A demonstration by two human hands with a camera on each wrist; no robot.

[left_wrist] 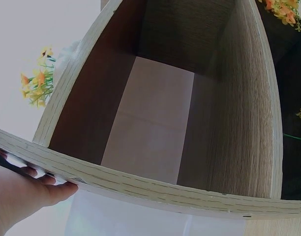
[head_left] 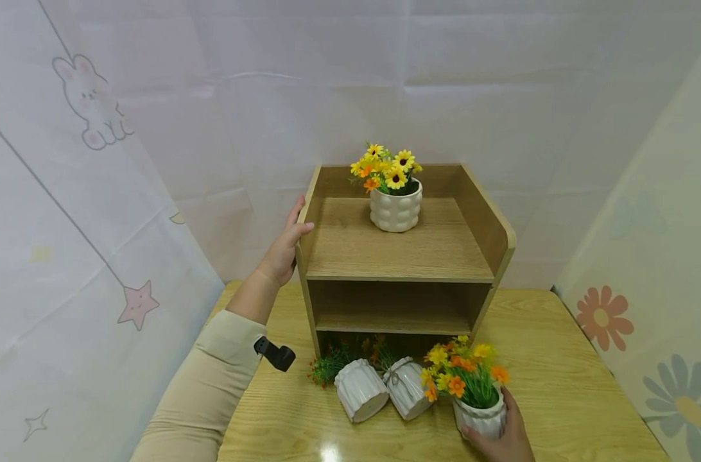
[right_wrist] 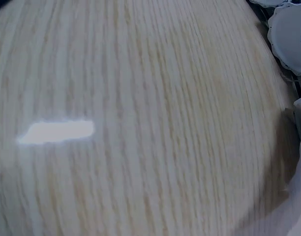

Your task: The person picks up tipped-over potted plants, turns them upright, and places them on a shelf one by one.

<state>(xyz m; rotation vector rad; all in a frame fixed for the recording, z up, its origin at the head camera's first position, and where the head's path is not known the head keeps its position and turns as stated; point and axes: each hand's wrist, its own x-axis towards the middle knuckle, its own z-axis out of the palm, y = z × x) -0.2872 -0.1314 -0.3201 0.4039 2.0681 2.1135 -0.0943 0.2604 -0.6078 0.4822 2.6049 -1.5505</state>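
Observation:
A wooden shelf unit [head_left: 402, 256] stands on the table, with a cream bubble-textured pot [head_left: 395, 210] of yellow flowers on its top. My left hand [head_left: 281, 253] grips the unit's left side panel, thumb over the edge and fingers along the outside. At the front right, my right hand [head_left: 508, 439] holds a white ribbed flower pot [head_left: 481, 420] with yellow and orange flowers, tilted slightly. Beside it, a white pot tied with twine [head_left: 408, 388] and a white pot with red-berried greenery [head_left: 362, 390] lie tipped over, their plants toward the lowest compartment.
The wood-grain table [head_left: 558, 359] extends on both sides of the unit. Behind it hangs a pale cloth backdrop [head_left: 269, 115], and printed cloths close in the left and right. A black strap device [head_left: 275, 354] sits on my left sleeve.

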